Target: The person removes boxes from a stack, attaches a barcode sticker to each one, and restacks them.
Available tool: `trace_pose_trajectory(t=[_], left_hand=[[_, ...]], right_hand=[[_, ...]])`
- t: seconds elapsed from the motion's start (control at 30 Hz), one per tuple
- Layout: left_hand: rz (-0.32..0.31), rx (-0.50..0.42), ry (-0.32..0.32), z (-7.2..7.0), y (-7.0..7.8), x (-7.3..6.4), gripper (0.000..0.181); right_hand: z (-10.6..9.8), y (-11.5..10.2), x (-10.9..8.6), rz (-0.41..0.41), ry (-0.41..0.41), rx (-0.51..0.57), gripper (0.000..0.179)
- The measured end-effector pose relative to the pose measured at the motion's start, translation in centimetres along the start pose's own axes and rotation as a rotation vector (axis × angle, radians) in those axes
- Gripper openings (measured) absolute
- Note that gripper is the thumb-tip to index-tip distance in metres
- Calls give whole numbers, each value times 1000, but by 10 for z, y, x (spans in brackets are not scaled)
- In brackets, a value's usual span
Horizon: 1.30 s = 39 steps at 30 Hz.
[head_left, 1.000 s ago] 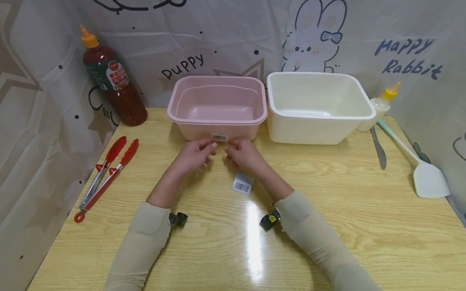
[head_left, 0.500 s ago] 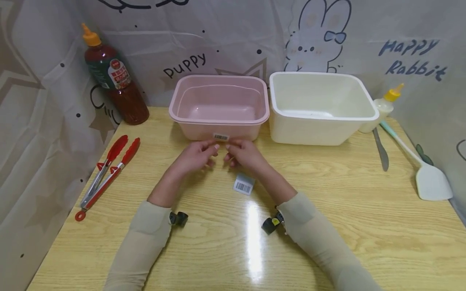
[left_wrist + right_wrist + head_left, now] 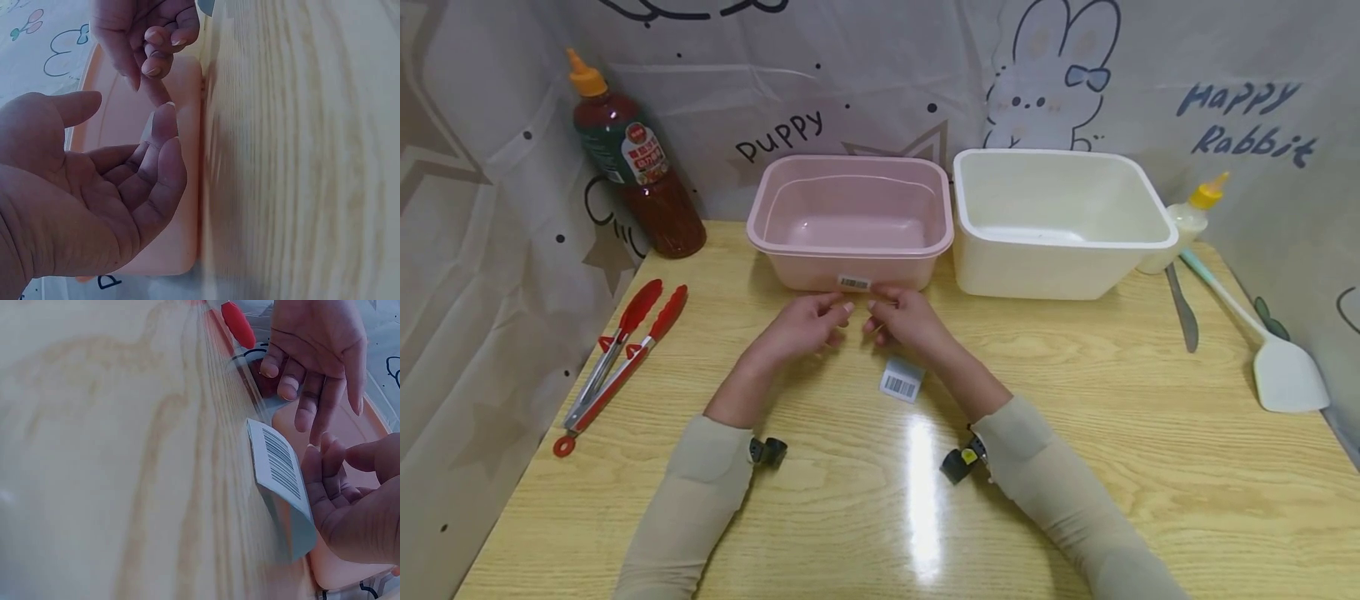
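- Loosely bent, my left hand (image 3: pixel 801 325) holds nothing, thumb apart.
- My right hand (image 3: pixel 906 320) is similarly relaxed, near the barcode sticker (image 3: pixel 853 282).
- Just beyond both hands sits the pink tub (image 3: pixel 805 271).
- Nearer me than both lies a barcode tag (image 3: pixel 901 381).

2 hands (image 3: pixel 805 325) (image 3: pixel 907 321) close together, fingers (image 3: pixel 170 164) loosely bent, forearms (image 3: pixel 741 385) angled inward
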State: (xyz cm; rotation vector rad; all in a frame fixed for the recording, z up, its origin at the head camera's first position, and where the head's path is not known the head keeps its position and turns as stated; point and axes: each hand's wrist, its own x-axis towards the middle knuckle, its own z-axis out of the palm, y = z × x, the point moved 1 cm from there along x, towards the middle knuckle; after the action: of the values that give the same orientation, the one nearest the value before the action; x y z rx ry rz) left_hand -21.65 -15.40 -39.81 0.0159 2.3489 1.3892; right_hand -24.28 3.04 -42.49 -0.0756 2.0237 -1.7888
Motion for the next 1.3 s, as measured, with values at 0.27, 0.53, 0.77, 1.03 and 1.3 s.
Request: trace_pose_trajectory(t=[0.27, 0.53, 0.77, 1.03, 1.3], left_hand=[[-26, 29, -10, 1, 2, -1, 64], [-22, 35, -16, 1, -3, 2, 67], [-9, 29, -23, 0, -6, 5, 68], [15, 24, -29, 1, -4, 5, 68], [31, 57, 1, -2, -5, 6, 70]], right_hand=[[1, 0, 1, -12, -3, 7, 50], [4, -3, 1, -14, -16, 10, 51], [6, -6, -1, -29, -22, -8, 50], [8, -7, -1, -78, -79, -156, 50], [5, -9, -2, -84, -108, -199, 56]])
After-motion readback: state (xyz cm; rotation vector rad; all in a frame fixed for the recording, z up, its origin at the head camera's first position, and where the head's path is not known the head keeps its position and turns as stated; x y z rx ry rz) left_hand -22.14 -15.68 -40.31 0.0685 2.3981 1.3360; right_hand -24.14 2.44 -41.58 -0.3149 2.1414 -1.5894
